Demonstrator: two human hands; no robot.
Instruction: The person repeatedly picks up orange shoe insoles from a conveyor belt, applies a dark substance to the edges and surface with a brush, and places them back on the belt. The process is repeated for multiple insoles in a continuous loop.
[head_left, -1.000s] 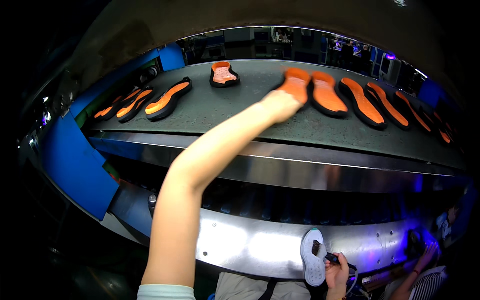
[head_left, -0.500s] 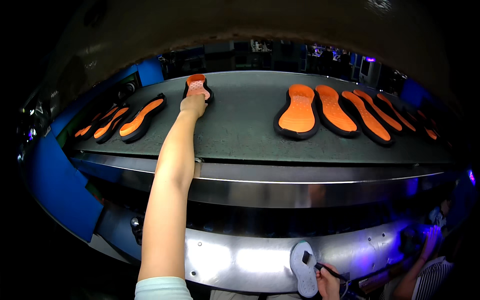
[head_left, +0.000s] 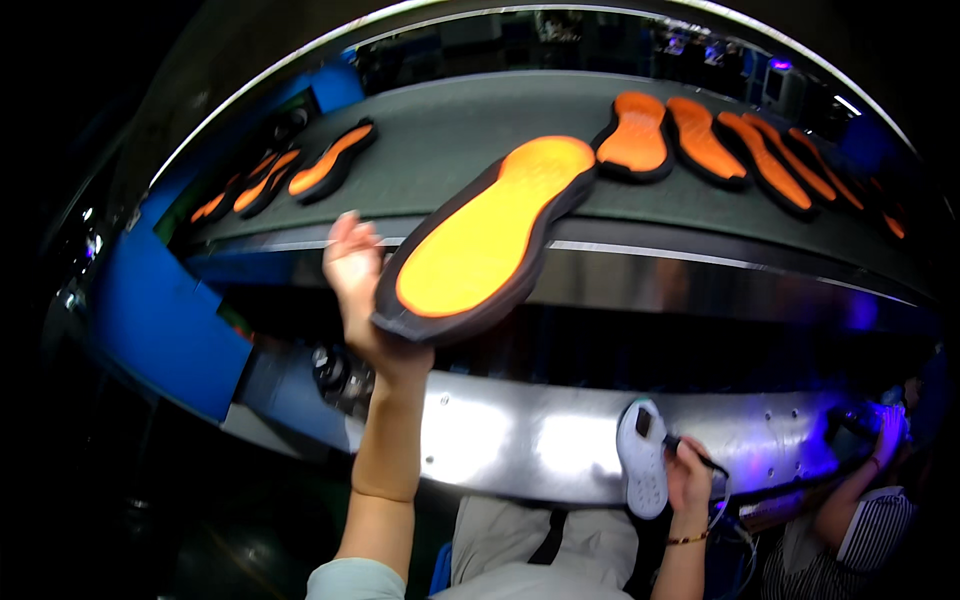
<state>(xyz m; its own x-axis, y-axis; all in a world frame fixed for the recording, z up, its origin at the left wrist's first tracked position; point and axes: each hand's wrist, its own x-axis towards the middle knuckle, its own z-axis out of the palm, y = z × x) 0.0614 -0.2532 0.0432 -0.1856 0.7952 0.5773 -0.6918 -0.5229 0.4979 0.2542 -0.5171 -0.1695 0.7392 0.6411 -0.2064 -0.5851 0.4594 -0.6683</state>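
My left hand point(head_left: 357, 270) is raised in front of the belt's edge, blurred, with its fingers apart at the side of an orange shoe sole with a black rim point(head_left: 480, 245). The sole lies tilted across this hand, close to the camera, and hides the thumb side. My right hand point(head_left: 689, 478) is closed round the black handle of a brush point(head_left: 684, 446). The dark bristles rest over a whitish sole point(head_left: 643, 465) that lies on the metal ledge.
The dark green conveyor belt point(head_left: 440, 130) carries several orange soles point(head_left: 705, 140) on the right and more orange soles point(head_left: 330, 163) on the left. A metal ledge point(head_left: 520, 430) runs below it. On the far right another person's arm point(head_left: 850, 495) reaches in.
My left hand has drawn back from the belt, bringing an orange sole off it toward me. The view has tilted down. My right hand still keeps the brush over the whitish sole.
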